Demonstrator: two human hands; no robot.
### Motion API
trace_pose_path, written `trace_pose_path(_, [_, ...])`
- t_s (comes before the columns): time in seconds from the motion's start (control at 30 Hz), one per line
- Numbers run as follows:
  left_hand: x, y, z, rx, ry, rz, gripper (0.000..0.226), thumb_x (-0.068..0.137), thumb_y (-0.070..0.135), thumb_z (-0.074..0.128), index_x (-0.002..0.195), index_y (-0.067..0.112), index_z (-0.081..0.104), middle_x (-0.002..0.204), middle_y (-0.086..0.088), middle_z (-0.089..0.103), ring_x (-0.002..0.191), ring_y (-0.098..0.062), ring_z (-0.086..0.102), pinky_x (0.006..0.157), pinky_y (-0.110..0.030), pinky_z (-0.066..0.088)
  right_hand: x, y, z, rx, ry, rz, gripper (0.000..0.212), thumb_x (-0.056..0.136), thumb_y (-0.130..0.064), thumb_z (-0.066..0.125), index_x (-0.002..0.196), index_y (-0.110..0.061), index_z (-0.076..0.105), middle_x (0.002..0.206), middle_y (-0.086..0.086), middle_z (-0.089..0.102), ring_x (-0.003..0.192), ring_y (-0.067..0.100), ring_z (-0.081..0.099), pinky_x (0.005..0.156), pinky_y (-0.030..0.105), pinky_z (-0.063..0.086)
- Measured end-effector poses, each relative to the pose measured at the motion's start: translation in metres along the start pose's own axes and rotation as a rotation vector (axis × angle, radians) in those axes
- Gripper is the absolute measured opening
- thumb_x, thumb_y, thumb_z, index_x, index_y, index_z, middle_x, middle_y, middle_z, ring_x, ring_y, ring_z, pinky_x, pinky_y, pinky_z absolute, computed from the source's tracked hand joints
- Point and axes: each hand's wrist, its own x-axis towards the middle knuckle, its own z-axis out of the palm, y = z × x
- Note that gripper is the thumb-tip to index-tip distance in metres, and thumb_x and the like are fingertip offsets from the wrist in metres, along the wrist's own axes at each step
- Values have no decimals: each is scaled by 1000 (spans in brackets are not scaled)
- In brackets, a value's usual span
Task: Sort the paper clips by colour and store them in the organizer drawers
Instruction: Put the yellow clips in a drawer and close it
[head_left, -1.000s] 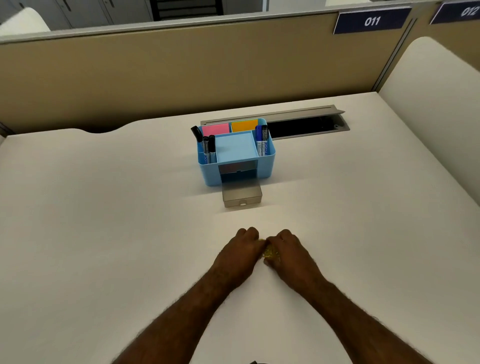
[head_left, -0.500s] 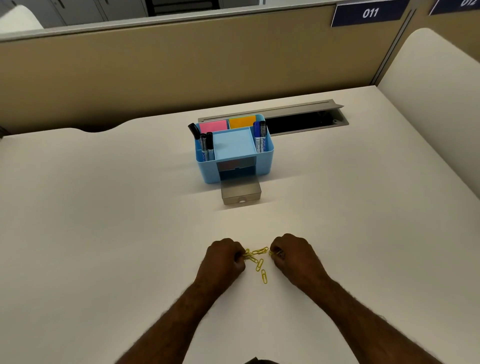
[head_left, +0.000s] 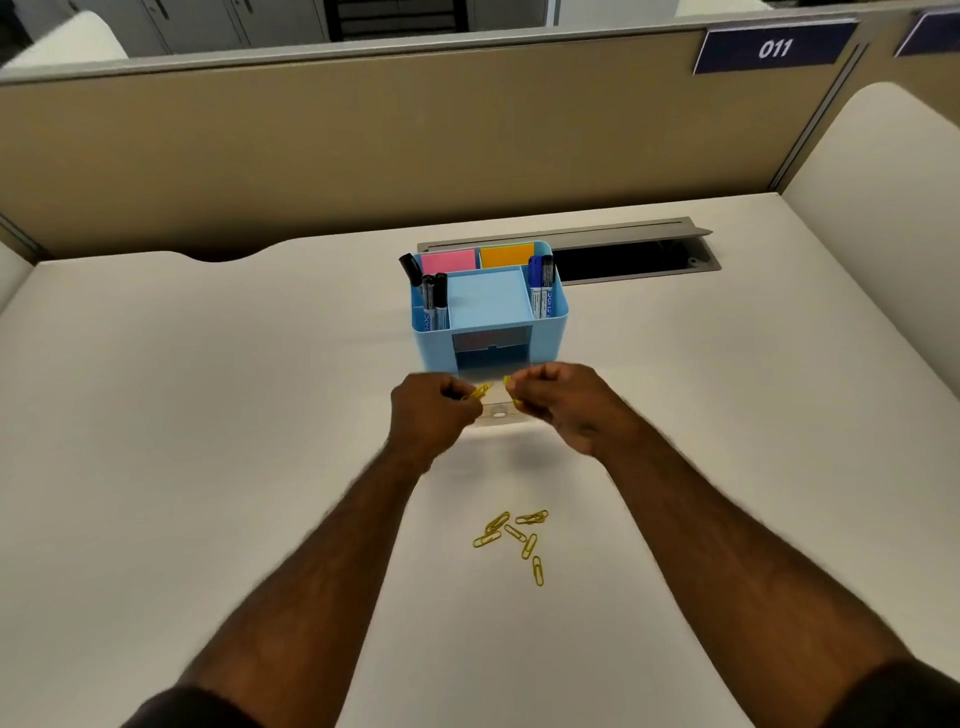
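Stretching across the whole lower view, the white desk (head_left: 208, 415) is carrying everything, and against it the two forearms are now reaching far forward, where half a second ago the fists were sitting close to the body over the clips. Standing at the back centre, the blue organizer (head_left: 550, 332) is holding markers and pink and orange note pads, and its clear drawer (head_left: 498, 414) is lying pulled out toward the person. Both hands have lifted and travelled to that drawer: the left hand (head_left: 434, 415) is closing its fingertips on a few yellow paper clips (head_left: 480, 391), and the right hand (head_left: 566, 402) is pinching another yellow clip or two, both hovering right over the drawer's open top. That is suggesting the drop into the drawer is the step in hand, with only yellow showing so far. Lying well back toward the person, six or so loose clips (head_left: 514, 535) are staying on the desk between the forearms, so another trip is likely needed. Motion blur is smearing the hands, so the count of held clips is unclear, and the hands are covering most of the drawer, hiding whatever is already inside.
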Motion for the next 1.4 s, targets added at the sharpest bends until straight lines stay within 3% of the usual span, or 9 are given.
trace_pose_path(0.07, [18, 8, 5, 211, 55, 84, 15, 74, 16, 73, 88, 9, 74, 83, -4, 72, 71, -11, 58, 60, -18, 42, 19, -7, 11, -208, 68, -74, 8, 82, -10, 69, 89, -6, 67, 85, 9, 67, 85, 24, 65, 77, 28, 56])
trace_pose_path(0.2, [40, 11, 20, 446, 45, 153, 20, 80, 15, 70, 98, 6, 69, 97, -12, 71, 88, -23, 62, 82, -30, 53, 52, -2, 25, -930, 224, -260, 17, 81, -17, 71, 94, -6, 70, 92, 9, 70, 88, 22, 63, 84, 32, 53])
trace_pose_path(0.3, [45, 11, 27, 547, 1, 165, 22, 83, 16, 68, 102, 6, 66, 105, -14, 68, 96, -28, 62, 91, -39, 54, 61, 5, 35, -1124, 195, -236, 23, 83, -19, 69, 102, -8, 67, 102, 11, 68, 95, 24, 60, 91, 34, 51])
trace_pose_path(0.57, [43, 7, 27, 578, -40, 190, 30, 83, 22, 68, 109, 8, 66, 113, -12, 67, 104, -27, 60, 94, -36, 50, 60, 7, 37, -1118, 157, -249, 21, 90, -21, 60, 106, -8, 65, 108, 12, 67, 99, 25, 58, 92, 33, 47])
trace_pose_path(0.8, [-3, -1, 13, 388, 36, 343, 24, 86, 16, 63, 109, 11, 68, 108, -10, 69, 94, -22, 62, 84, -31, 49, 15, 7, 17, -946, 281, -613, 15, 91, -15, 56, 99, -6, 66, 97, 13, 69, 84, 19, 59, 74, 25, 44])
trace_pose_path(0.93, [-40, -28, 21, 493, -258, 237, 28, 86, 18, 64, 114, 21, 63, 115, -3, 61, 100, -18, 58, 90, -32, 50, -15, 31, -3, -1031, 146, -483, 17, 89, -19, 60, 104, -12, 66, 101, 9, 67, 88, 18, 60, 79, 29, 50])
trace_pose_path(1.07, [-67, -53, 26, 607, -501, 271, 52, 84, 25, 66, 133, 24, 47, 125, -3, 47, 114, -21, 51, 98, -34, 46, -44, 68, -15, -1176, -92, -298, 33, 86, -24, 64, 118, -16, 60, 119, 6, 59, 106, 20, 55, 94, 32, 45])
trace_pose_path(1.23, [-87, -65, 32, 665, -479, 391, 55, 86, 28, 62, 137, 20, 42, 125, -4, 43, 114, -22, 44, 98, -32, 43, -71, 101, -15, -1230, -194, -256, 65, 78, -35, 72, 135, -20, 44, 129, -1, 42, 119, 17, 40, 98, 31, 41])
trace_pose_path(1.4, [-106, -71, 41, 601, -379, 413, 30, 90, 23, 54, 120, 18, 58, 115, -3, 50, 106, -20, 49, 88, -29, 43, -86, 122, -8, -1155, -160, -338, 46, 80, -26, 69, 122, -19, 53, 117, 0, 47, 108, 16, 46, 89, 30, 43])
